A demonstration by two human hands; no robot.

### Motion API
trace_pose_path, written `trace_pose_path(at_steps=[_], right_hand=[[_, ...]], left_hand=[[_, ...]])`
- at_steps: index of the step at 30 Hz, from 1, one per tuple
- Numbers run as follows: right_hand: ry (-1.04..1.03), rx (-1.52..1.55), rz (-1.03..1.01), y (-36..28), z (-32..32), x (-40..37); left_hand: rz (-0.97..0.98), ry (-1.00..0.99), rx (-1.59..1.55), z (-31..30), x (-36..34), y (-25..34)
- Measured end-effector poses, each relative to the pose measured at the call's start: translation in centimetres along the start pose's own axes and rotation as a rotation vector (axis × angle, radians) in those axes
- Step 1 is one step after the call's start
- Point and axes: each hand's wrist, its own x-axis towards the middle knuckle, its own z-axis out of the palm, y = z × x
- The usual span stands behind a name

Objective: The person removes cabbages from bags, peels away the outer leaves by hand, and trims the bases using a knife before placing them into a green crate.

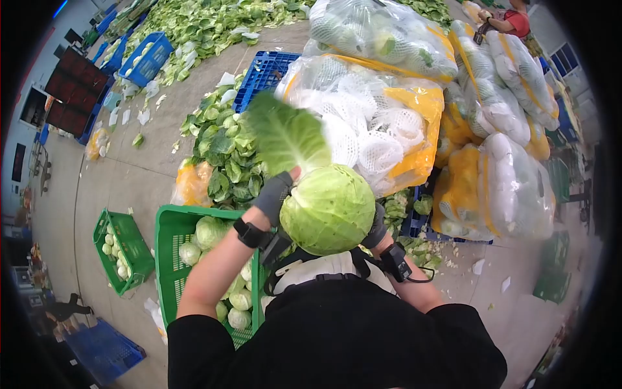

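A round pale green cabbage (328,211) is held up in front of my chest, with a large loose outer leaf (288,133) standing out from its upper left. My left hand (277,194), in a dark glove with bare fingertips, grips the cabbage's left side at the base of that leaf. On the other side my right hand (374,228), also gloved, holds the cabbage; its fingers are mostly hidden behind it. Just beyond the cabbage lie white foam net sleeves (381,152) on an open plastic bag.
A green crate (165,259) of cabbages stands at my left, a smaller green crate (139,243) farther left. Bagged cabbages (382,39) are stacked ahead and right. Leaves (227,146) are heaped by a blue pallet (264,72). A person in red (518,23) is at the far right.
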Motion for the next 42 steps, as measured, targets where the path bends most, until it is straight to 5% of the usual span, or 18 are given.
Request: trace_pose_path(at_steps=[1, 2, 4, 5, 8, 10, 13, 20, 23, 24, 27, 30, 32, 34, 35, 37, 41, 42], right_hand=[[-0.036, -0.496, -0.279, 0.2, 0.2, 0.1], [-0.033, -0.497, -0.287, 0.6, 0.1, 0.5], [-0.055, 0.648, 0.002, 1.6, -0.1, 1.3], [-0.059, 0.648, -0.010, 1.3, 0.2, 1.9], [0.178, 0.645, 0.109, -2.1, 1.8, 4.2], [0.148, 0.643, 0.092, -3.1, 2.1, 5.2], [0.063, 0.719, 0.059, -3.6, 1.7, 5.5], [0.113, 0.649, 0.030, -4.1, 1.3, 5.1], [0.059, 0.617, 0.023, -5.1, 1.0, 4.8], [0.043, 0.557, 0.022, -5.5, 0.9, 4.7], [0.095, 0.545, -0.026, -6.0, 0.7, 4.8], [0.275, 0.561, -0.055, -6.5, 1.3, 4.7], [0.146, 0.765, -0.098, -5.8, 0.3, 4.4], [-0.084, 1.056, -0.169, -5.2, -0.6, 4.7], [-0.091, 1.054, -0.168, -5.3, -0.7, 4.7], [0.223, 0.756, -0.131, -5.4, -0.6, 4.3], [0.167, 0.828, -0.076, -4.8, -0.6, 3.8], [0.164, 0.823, -0.071, -4.4, -0.9, 3.6]], left_hand=[[-0.273, 0.095, -0.501, -0.6, 0.4, -1.0], [-0.271, 0.089, -0.495, -2.3, 1.2, -1.2], [-0.048, 0.202, -0.749, -6.5, 2.2, -0.3], [-0.116, 0.168, -0.728, -5.0, 0.7, 3.6], [0.160, 0.174, -0.284, 1.0, -2.1, 7.3], [0.728, -0.206, 1.109, 4.8, -4.2, 10.0], [0.959, -0.049, 1.299, 5.3, -4.2, 9.5], [0.630, -0.001, 1.042, 5.8, -4.9, 9.8], [0.881, -0.133, 1.314, 6.3, -2.4, 10.8], [0.833, -0.176, 1.014, 6.1, -1.9, 9.8], [1.021, -0.382, 1.070, 5.6, -1.5, 9.7], [1.004, -0.434, 1.081, 4.9, -4.6, 8.3], [0.986, -0.445, 1.143, 4.3, -5.6, 7.8], [0.622, -0.257, 1.504, 3.7, -5.6, 7.1], [0.625, -0.250, 1.507, 4.1, -5.2, 7.1], [0.496, 0.069, 1.198, 5.7, -3.8, 6.9], [0.659, 0.009, 1.249, 5.9, -1.2, 6.9], [0.350, -0.282, 0.798, 5.8, -1.0, 7.4]])
